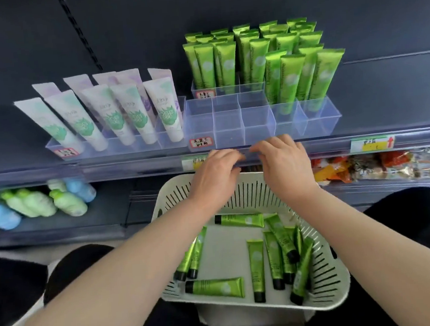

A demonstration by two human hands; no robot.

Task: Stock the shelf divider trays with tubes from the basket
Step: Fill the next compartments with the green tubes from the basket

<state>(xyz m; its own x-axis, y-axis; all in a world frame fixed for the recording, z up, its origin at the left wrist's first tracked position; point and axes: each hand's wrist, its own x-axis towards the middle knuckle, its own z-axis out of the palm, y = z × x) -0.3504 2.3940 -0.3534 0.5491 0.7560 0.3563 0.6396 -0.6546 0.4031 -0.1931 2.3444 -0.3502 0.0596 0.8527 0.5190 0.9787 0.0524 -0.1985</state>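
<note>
The white slotted basket (330, 280) sits nearest, on the person's lap, with green tubes (214, 288) lying loose and crossed on its floor. It looks unsteady; a shift of the knees could tip it and spill them. Above its far rim, the left hand (213, 174) and right hand (284, 163) curl at the shelf edge (131, 165), fingers bent, holding no tube. Just beyond is the clear divider tray (263, 130), its left compartments bare and green tubes upright at its right. A tug there could drag the tray and topple them. White tubes (116, 114) stand further left. The back wall is dark.
</note>
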